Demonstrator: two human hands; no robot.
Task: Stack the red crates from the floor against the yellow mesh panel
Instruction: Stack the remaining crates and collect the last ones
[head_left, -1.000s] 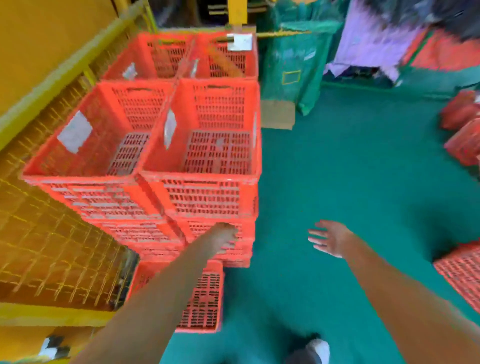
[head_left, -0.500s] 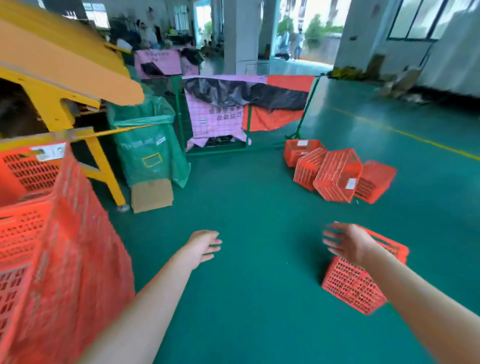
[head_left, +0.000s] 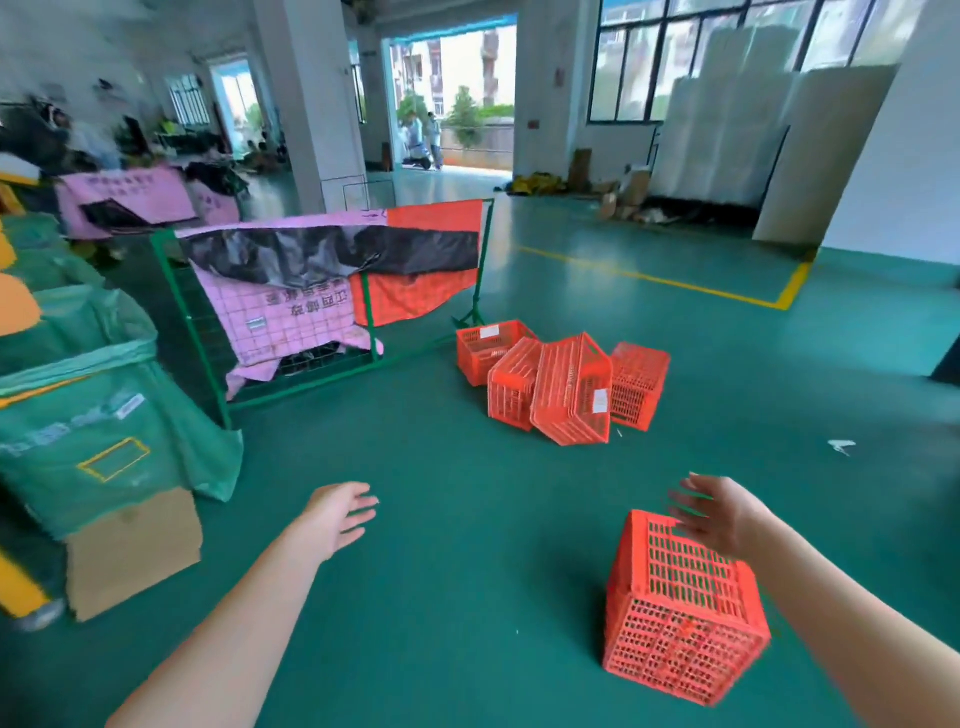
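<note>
A red crate (head_left: 675, 608) lies tipped on the green floor at the lower right. My right hand (head_left: 719, 517) hovers open just above its far upper edge, fingers spread, holding nothing. My left hand (head_left: 337, 514) is open in the air over bare floor, well left of that crate. Further off, a heap of several red crates (head_left: 563, 387) lies toppled together on the floor. The crate stack and the yellow mesh panel are out of view.
A green-framed mesh barrier (head_left: 332, 296) draped with pink, black and red sheets stands ahead on the left. A green bagged bin (head_left: 98, 415) and a cardboard box (head_left: 130, 551) sit at the left edge. Yellow floor lines (head_left: 654, 280) mark the far floor.
The view has swung right, away from the stacked crates by the yellow panel, to the open floor. Both hands stay open; my right hand has come close over the tipped crate.
</note>
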